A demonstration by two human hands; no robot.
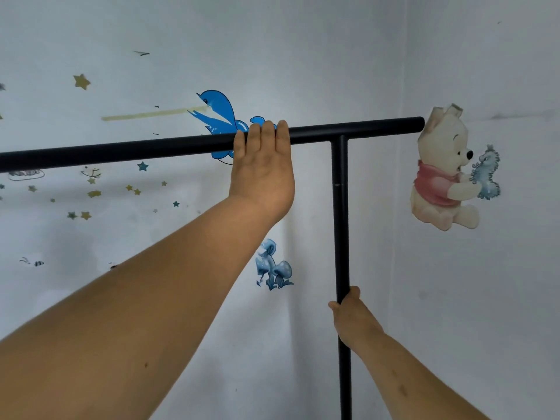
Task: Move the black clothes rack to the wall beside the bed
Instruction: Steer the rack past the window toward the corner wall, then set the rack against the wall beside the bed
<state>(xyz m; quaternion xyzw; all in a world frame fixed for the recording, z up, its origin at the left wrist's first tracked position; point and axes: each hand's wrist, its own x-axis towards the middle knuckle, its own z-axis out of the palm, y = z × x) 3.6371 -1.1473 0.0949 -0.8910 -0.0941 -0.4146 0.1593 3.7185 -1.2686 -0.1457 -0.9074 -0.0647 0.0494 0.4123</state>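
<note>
The black clothes rack [339, 213] fills the view: a horizontal top bar runs from the left edge to the right, and one upright post drops from it. My left hand [262, 168] reaches up, its fingers hooked over the top bar. Lower down, my right hand [351, 316] is wrapped around the upright post. No clothes hang on the bar. The rack's base and the bed are out of view.
A pale wall [151, 40] stands close behind the rack, covered with star stickers, a blue bird sticker [218, 113] and a mushroom sticker [272, 266]. A room corner lies right of the post. A bear sticker [445, 174] is on the right-hand wall.
</note>
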